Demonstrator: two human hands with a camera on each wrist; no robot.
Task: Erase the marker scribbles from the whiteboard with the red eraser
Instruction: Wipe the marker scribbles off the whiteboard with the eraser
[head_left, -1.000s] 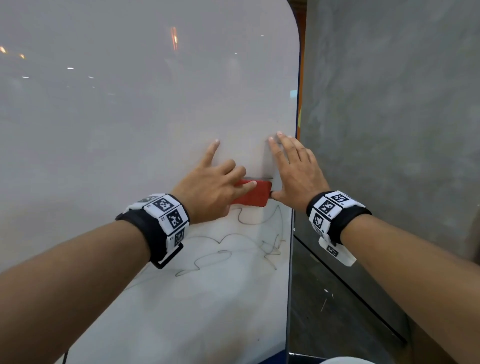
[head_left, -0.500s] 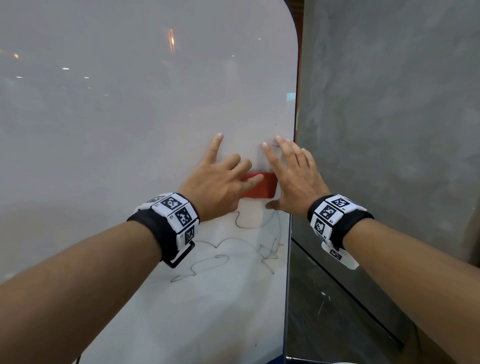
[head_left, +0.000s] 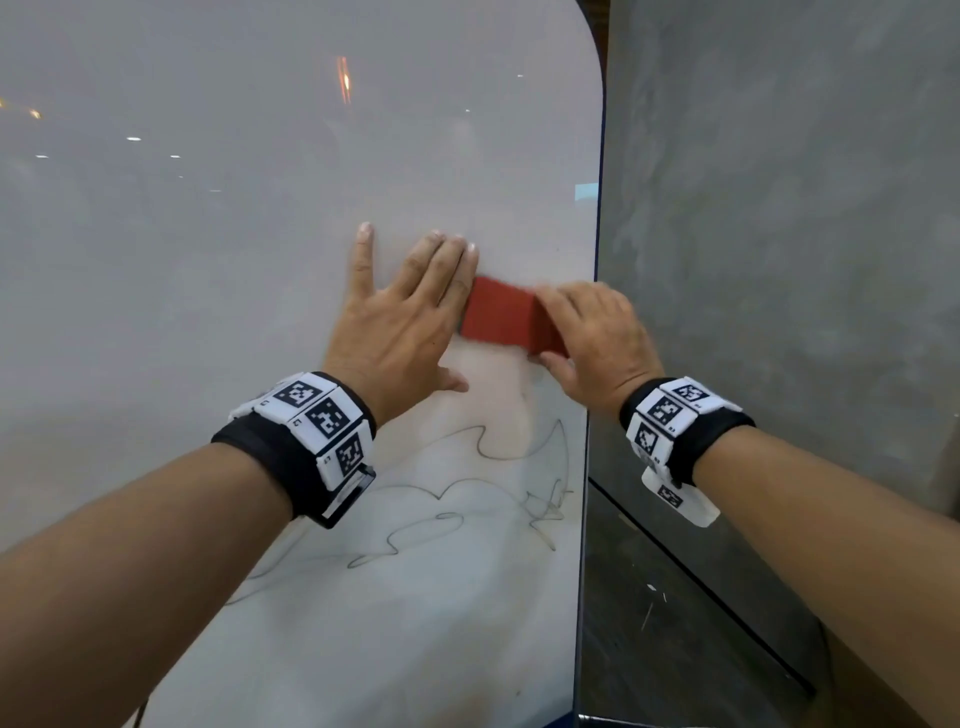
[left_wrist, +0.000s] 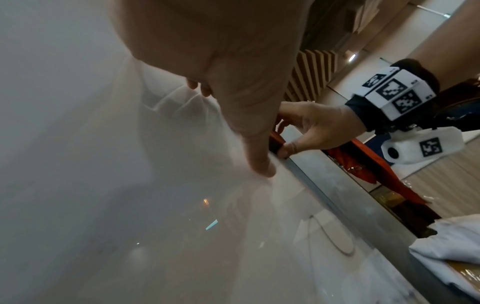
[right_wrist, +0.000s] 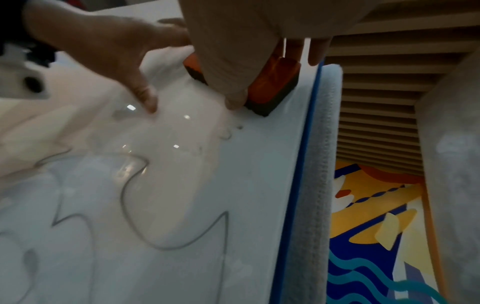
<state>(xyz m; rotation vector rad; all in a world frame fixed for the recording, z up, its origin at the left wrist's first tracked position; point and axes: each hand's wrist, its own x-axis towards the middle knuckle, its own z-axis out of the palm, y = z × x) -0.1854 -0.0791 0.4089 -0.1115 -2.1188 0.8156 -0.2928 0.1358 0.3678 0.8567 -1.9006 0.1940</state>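
- The red eraser (head_left: 506, 317) lies flat against the whiteboard (head_left: 260, 234), close to the board's right edge and just above the marker scribbles (head_left: 467, 499); in the right wrist view its dark felt side faces the board.
- The right hand (head_left: 597, 343) grips the eraser's right end, fingers (head_left: 558, 306) curled over the top and thumb under the lower edge; the left wrist view shows the same pinch.
- The left hand (head_left: 400, 322) rests open on the board just left of the eraser, fingers straight and spread; its fingertips may touch the eraser's left end, but I cannot tell for certain.
- The scribbles run in wavy loops from below the left wrist across to the right edge, with a denser tangle near that edge; none of them is under the eraser now, so most of the wiping appears to lie ahead.
- Risks, as I judge them: the eraser sits so near the right edge that a stroke rightward could carry it off the board, costing contact or the grip; the hold is on one end only, so uneven pressure could tilt the felt and leave streaks.
- The left wrist and forearm hang over the leftmost lines, so a downward sweep could smear ink onto skin or the wrist band (head_left: 311, 431); the dense tangle may need repeated passes.
- Beyond the edge stands a grey wall (head_left: 779, 260).
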